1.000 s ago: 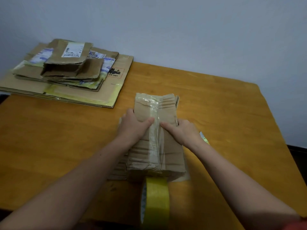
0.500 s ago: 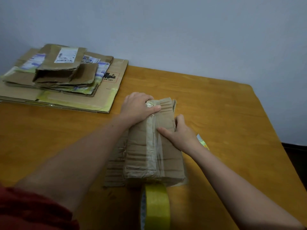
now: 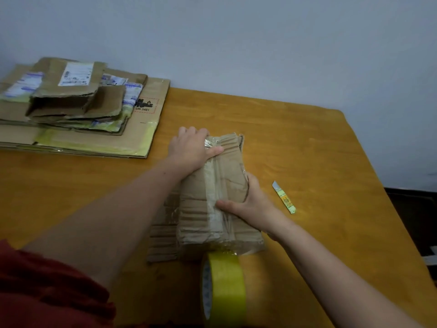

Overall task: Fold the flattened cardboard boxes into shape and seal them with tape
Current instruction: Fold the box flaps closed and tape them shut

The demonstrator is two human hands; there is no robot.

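Note:
A small brown cardboard box [image 3: 227, 185] lies folded on the wooden table [image 3: 319, 150], with a strip of clear tape running along its top seam. My left hand [image 3: 191, 150] grips the box's far left corner, thumb lying across the taped top. My right hand [image 3: 250, 204] holds the box's right side, thumb pressed on the tape near the middle. A roll of yellow tape [image 3: 223, 287] stands on edge at the near end of the box, its tape still joined to the box. Another flat piece of cardboard [image 3: 163, 240] lies under the box at the left.
A stack of flattened cardboard boxes [image 3: 78, 110] sits at the table's far left, against the wall. A small knife blade in a yellow-green wrapper [image 3: 283, 197] lies on the table right of the box. The table's right edge drops to a dark floor.
My left hand slid from the middle of the box to its far left corner. My right hand moved nearer along the tape and now wraps the right side. The blade came into view.

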